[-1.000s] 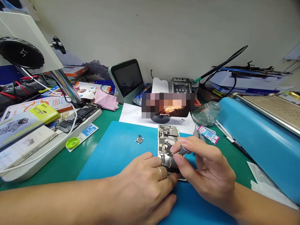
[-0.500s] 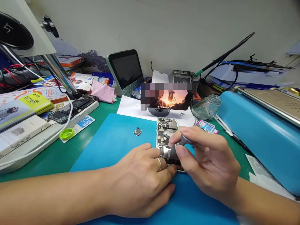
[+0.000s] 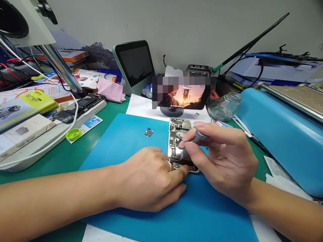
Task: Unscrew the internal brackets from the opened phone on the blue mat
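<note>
An opened phone (image 3: 178, 134) with its circuit boards bare lies on a blue work mat (image 3: 126, 141). My left hand (image 3: 148, 178), a ring on one finger, rests on the mat with its fingers pressed against the phone's near left edge, steadying it. My right hand (image 3: 222, 161) pinches a small grey screwdriver (image 3: 195, 141), its tip pointing down into the phone's lower half. A tiny loose component (image 3: 148, 132) sits on the mat to the left of the phone.
A phone showing video (image 3: 184, 95) stands on a stand behind the mat, next to a glass jar (image 3: 224, 107). A smart display (image 3: 133, 67), a green cap (image 3: 73, 133), boxes and cables crowd the left. A blue machine (image 3: 277, 134) lines the right.
The view has tilted so everything sits lower-to-higher in frame; my hands stay on the phone, the right one shifting slightly with the screwdriver.
</note>
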Tool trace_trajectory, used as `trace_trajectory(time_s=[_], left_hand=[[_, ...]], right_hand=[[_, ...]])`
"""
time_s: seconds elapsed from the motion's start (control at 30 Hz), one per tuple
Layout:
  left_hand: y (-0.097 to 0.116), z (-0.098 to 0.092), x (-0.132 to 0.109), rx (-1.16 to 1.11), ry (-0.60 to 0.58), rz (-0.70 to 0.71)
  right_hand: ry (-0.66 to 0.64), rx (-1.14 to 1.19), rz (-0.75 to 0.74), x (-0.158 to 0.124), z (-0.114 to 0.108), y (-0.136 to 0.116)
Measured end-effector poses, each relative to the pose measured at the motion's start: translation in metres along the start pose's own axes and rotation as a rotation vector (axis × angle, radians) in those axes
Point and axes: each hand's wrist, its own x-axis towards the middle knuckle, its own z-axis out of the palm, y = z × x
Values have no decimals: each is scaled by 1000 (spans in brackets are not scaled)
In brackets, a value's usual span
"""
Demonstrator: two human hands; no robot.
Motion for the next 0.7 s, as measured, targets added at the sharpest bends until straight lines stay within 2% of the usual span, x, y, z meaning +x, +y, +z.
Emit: trace_trajectory(time_s=[0.13,0.47,0.7], left_hand=[[1,-2,0,-30,-19,1],[1,0,0,-40,-28,5],[4,-2,0,-17,-18,10]], right_hand=[[-2,-14,59,-3,-2,-1],[-9,-19,20,-5,0,0],[15,-15,55,-7,3,4]])
